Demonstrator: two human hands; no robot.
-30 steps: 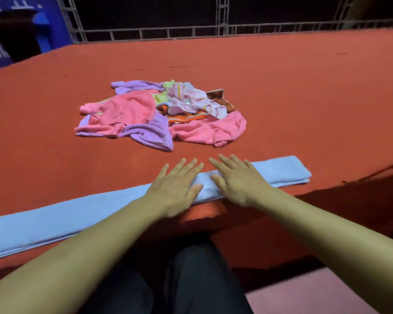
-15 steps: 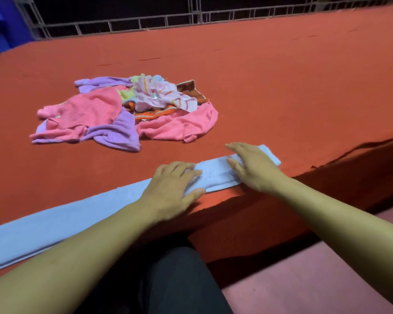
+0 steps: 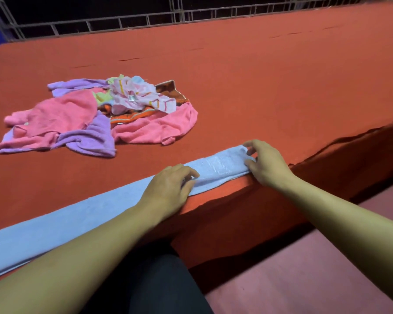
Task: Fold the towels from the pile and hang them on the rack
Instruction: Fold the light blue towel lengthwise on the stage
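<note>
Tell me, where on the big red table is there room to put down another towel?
The red table is bare right of the towel pile, out to its right edge, and behind the pile up to the metal railing. A bare strip lies between the pile and the blue towel. The near edge is crowded: blue towel, left hand, right hand.

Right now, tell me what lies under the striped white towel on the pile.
Under the striped white towel show an orange-and-brown patterned towel, a yellow-green one and a pink towel. How far each runs beneath it is covered, as is anything else below.
</note>
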